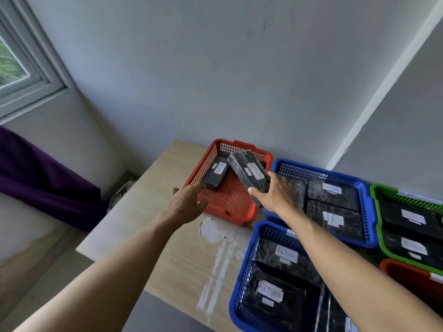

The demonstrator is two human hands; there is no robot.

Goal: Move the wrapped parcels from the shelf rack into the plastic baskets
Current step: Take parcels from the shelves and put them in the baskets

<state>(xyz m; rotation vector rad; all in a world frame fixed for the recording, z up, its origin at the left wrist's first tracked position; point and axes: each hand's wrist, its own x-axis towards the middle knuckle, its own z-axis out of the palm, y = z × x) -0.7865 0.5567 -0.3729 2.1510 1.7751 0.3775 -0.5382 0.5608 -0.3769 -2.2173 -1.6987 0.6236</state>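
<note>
A red plastic basket [230,213] sits at the far side of the wooden table. My right hand [275,195] grips a black wrapped parcel [248,170] with a white label, holding it tilted over the basket. A second black parcel [215,172] lies inside the basket, leaning on its left wall. My left hand [189,200] reaches over the basket's near left rim with fingers extended, its fingertips at the near end of that second parcel. The shelf rack is out of view.
Two blue baskets [242,279] [364,188], a green basket [376,212] and another red one [402,271], all holding black parcels, crowd the table's right side. White smears mark the wooden table [167,248]. A wall stands behind; a purple cloth [43,180] hangs left.
</note>
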